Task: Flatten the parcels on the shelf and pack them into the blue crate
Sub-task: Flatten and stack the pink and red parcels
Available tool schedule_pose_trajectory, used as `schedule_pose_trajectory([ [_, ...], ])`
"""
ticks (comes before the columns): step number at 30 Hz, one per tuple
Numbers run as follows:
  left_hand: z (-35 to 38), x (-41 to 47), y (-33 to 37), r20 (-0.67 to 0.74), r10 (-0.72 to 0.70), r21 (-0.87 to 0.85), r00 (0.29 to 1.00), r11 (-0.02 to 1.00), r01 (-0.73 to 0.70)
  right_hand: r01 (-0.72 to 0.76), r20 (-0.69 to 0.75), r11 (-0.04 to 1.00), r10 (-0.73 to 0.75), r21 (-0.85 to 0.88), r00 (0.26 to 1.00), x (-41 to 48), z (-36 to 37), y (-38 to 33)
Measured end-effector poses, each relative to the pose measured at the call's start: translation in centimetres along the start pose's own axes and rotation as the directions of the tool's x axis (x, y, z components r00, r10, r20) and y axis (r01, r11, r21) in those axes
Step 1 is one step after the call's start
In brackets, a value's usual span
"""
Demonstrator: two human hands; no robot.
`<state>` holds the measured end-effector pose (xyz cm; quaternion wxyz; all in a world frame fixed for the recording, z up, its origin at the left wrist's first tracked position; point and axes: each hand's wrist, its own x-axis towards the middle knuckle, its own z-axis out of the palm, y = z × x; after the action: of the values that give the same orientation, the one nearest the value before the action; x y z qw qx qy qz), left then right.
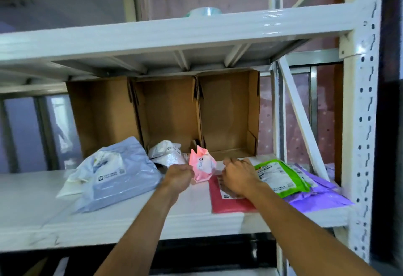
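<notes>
Step in hand: flattening, on the shelf (122,221); no packing yet. Left hand (180,176) has its fingers curled onto the lower left edge of the crumpled pink parcel (202,164), which stands bunched up just past centre, at 12 o'clock from both hands. Right hand (238,177) sits knuckles-up on the far end of the flat red parcel (231,202). Its fingers are curled, but I can't tell if they pinch the bag or just press it. Other parcels: puffy grey-blue parcel (117,177) at 9 o'clock of the left hand, white parcel (166,152) at 11 o'clock behind it, and green parcel (281,175) lying on the purple parcel (320,193) at 3 o'clock of the right hand. Open cardboard boxes (170,112) line the back. Blue crate is not in view. Next move, my read: bring the pink one down onto bare shelf and press the air out with open palms. It's light and springy, so it will likely need holding flat.
</notes>
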<state>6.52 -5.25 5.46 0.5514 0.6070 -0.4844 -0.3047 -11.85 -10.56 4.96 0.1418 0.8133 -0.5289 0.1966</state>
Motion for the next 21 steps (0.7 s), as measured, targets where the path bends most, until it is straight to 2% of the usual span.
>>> schedule_pose_trajectory([
  [4, -1.1, -3.1, 0.7, 0.005, -0.045, -0.122, 0.999, 0.991, 0.046, -0.116, 0.018, 0.971, 0.115, 0.209, 0.993, 0.0, -1.7, -0.5],
  [8, -2.2, -6.9, 0.9, 0.107, -0.094, -0.357, 0.99, 0.925, 0.126, -0.186, 0.011, 0.854, 0.207, 0.486, 0.978, -0.8, -3.3, -1.3],
  [11, -2.9, -8.9, 0.4, 0.177, -0.109, -0.431, 0.978, 0.885, 0.176, -0.238, 0.015, 0.785, 0.28, 0.571, 0.96, -1.8, -4.8, -1.5],
  [16, -3.6, -10.2, -0.1, 0.15, -0.129, -0.255, 0.98, 0.953, 0.165, -0.315, 0.224, 0.774, 0.227, 0.55, 0.948, -3.0, -5.3, -0.8],
  [21, -4.0, -9.9, 0.5, 0.061, -0.111, -0.018, 0.992, 0.993, 0.113, -0.328, 0.288, 0.795, 0.202, 0.509, 0.936, -4.8, -5.1, -1.4],
])
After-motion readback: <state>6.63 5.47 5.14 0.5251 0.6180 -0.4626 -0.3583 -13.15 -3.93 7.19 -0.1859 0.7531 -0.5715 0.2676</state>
